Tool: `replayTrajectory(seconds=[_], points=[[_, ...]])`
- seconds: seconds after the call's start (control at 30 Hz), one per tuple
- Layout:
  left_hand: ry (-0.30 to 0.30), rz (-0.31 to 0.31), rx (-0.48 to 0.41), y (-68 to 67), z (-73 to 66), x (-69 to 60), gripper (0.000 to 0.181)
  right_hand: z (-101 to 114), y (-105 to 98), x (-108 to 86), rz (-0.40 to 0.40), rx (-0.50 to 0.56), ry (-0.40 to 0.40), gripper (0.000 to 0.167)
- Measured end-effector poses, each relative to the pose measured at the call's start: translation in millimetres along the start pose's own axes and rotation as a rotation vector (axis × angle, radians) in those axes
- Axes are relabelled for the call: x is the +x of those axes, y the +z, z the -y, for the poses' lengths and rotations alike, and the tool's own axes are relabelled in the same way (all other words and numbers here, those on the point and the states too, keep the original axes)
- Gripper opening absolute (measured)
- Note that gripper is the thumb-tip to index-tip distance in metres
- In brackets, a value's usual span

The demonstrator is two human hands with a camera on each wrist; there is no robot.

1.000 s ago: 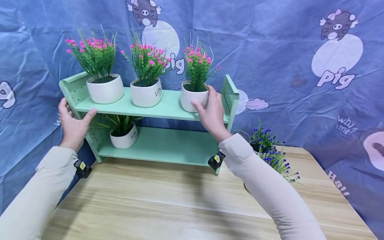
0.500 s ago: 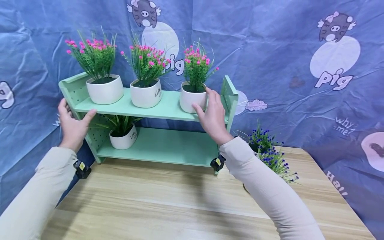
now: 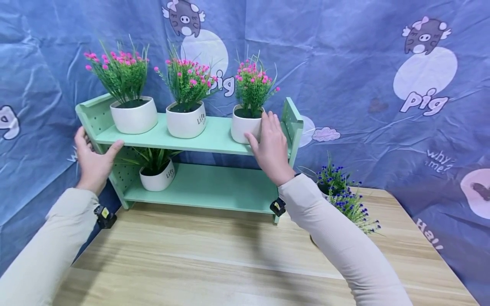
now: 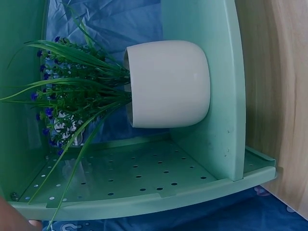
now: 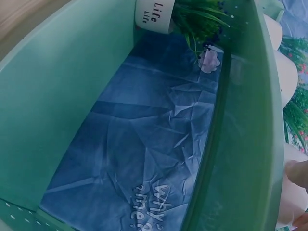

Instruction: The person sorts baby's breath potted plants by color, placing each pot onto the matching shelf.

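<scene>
A mint-green two-tier shelf (image 3: 214, 187) stands on the table. My left hand (image 3: 93, 163) grips its left end, thumb at the front of the upper board and fingers round the outer side. On the upper board are three white pots of pink artificial flowers: a left pot (image 3: 134, 115), a middle pot (image 3: 186, 121) and a right pot (image 3: 245, 127). My right hand (image 3: 271, 146) rests against the right pot, fingers straight along its right side, thumb (image 5: 297, 172) at its front. A white pot (image 4: 168, 84) with blue flowers and long leaves sits on the lower board's left.
Behind the shelf hangs a blue cloth (image 3: 356, 85) with pig prints. Further blue-flowered plants (image 3: 348, 204) stand right of the shelf, partly hidden by my right sleeve (image 3: 337, 238). The wood-grain table (image 3: 199, 255) extends in front of the shelf.
My right hand's fingers have straightened from curving behind the right pot to lying flat along its side. That pot has shifted slightly right. My left hand stays in place.
</scene>
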State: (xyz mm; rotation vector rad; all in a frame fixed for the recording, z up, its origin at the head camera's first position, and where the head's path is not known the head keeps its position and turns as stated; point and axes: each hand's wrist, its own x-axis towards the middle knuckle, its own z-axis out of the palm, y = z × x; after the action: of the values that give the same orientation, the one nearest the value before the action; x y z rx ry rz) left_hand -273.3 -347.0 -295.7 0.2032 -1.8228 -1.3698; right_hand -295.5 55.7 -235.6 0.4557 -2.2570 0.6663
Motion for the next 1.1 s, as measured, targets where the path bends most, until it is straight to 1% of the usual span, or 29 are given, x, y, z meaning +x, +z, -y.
replayTrajectory(seconds=[0.17,0.33,0.43,0.53,0.67,0.77,0.87,0.97,1.1], points=[[-0.003,-0.009,0.011,-1.2,-1.2,-0.9,0.083,2.9,-4.6,0.6,0.051,-0.019,0.003,0.072],[0.002,-0.01,0.004,-0.7,-1.1,-1.7,0.082,7.3,-15.7,5.0,0.117,0.028,0.033,0.075],[0.008,-0.011,0.0,-0.3,-0.8,-1.3,0.082,9.4,-26.1,7.8,0.14,0.081,0.031,0.074],[0.009,-0.009,-0.001,-0.2,-0.3,-0.3,0.083,10.5,-40.6,8.7,0.162,0.136,0.032,0.073],[0.008,-0.004,0.0,0.1,0.4,0.1,0.083,9.8,-65.5,5.9,0.205,0.207,0.069,0.073],[0.009,0.0,0.0,0.2,-0.1,-0.6,0.083,5.2,-84.8,-0.1,0.215,0.273,0.077,0.071],[0.014,0.002,-0.005,0.1,-1.5,-1.0,0.083,-1.7,-102.6,-10.4,0.188,0.331,0.054,0.067],[0.02,0.004,-0.011,-0.4,-2.4,-0.7,0.083,-9.7,-116.9,-24.3,0.149,0.346,0.051,0.063],[0.019,0.003,-0.011,-1.1,-2.2,-0.2,0.083,-23.0,-128.4,-45.7,0.125,0.35,0.085,0.061]])
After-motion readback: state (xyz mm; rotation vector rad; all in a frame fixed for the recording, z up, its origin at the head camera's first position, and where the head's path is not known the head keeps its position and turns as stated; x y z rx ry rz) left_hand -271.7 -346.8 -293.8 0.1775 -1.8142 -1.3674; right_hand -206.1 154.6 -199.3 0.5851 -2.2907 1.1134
